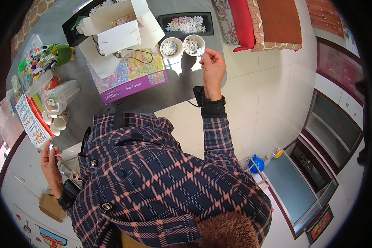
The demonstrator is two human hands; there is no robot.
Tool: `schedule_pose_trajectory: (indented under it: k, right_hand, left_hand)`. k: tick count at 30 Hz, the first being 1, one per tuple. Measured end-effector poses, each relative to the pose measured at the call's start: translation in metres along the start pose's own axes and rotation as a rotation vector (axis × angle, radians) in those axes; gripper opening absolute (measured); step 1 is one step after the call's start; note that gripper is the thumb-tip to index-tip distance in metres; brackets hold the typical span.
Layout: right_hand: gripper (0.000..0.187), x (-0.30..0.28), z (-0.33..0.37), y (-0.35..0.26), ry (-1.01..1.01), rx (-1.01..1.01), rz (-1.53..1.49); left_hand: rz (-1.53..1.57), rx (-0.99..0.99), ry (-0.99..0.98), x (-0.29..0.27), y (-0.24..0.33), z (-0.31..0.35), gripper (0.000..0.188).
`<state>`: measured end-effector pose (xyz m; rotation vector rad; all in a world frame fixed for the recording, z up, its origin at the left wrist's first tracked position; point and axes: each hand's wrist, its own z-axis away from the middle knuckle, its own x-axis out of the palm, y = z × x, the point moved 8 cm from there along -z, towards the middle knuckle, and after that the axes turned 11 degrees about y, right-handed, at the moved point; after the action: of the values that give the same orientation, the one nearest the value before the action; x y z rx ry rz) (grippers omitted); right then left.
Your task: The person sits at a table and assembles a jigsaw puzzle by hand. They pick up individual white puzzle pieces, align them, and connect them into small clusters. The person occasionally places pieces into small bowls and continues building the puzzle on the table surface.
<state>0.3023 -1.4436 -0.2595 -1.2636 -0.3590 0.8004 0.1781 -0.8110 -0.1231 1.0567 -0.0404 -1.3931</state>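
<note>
My right hand [213, 68] is at the near right rim of a paper cup [203, 40], its thumb and fingertips pinching a small pale jigsaw piece [201, 51]. Inside that cup lie several jigsaw pieces [191, 45]. Just left of it stands a second paper cup [163, 42], also holding pieces [169, 48]. Far to the left, beyond the table's edge, my left hand [51, 165] is raised with its fingers curled up. A small white jigsaw piece [51, 146] shows between its fingertips.
Behind the cups sits a black tray [211, 25] of loose pieces. An opened white box [120, 39] rests on a purple puzzle box [132, 89]. A green pen holder [63, 55], clear plastic containers [66, 95] and tipped paper cups [62, 120] crowd the left. A cushioned seat [273, 22] stands at right.
</note>
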Motion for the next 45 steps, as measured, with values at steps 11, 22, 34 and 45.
schedule_pose_trajectory:
  k: [11, 22, 34, 45]
  right_hand:
    - [0.017, 0.026, 0.025, -0.032, -0.100, 0.044, -0.079]
    - [0.020, 0.136, 0.159, -0.080, -0.825, 0.457, -0.163]
    - [0.018, 0.131, 0.160, -0.052, -0.689, 0.533, -0.185]
    - [0.010, 0.050, 0.095, -0.016, -0.318, 0.393, -0.086]
  left_hand:
    - [-0.205, 0.484, -0.285, 0.110, 0.137, 0.018, 0.034]
    - [-0.186, 0.972, -0.721, 0.262, 0.208, 0.082, 0.034]
    - [-0.098, 1.001, -0.697, 0.270, 0.193, 0.069, 0.044]
    - [-0.183, 0.661, -0.593, 0.191, 0.163, 0.004, 0.024]
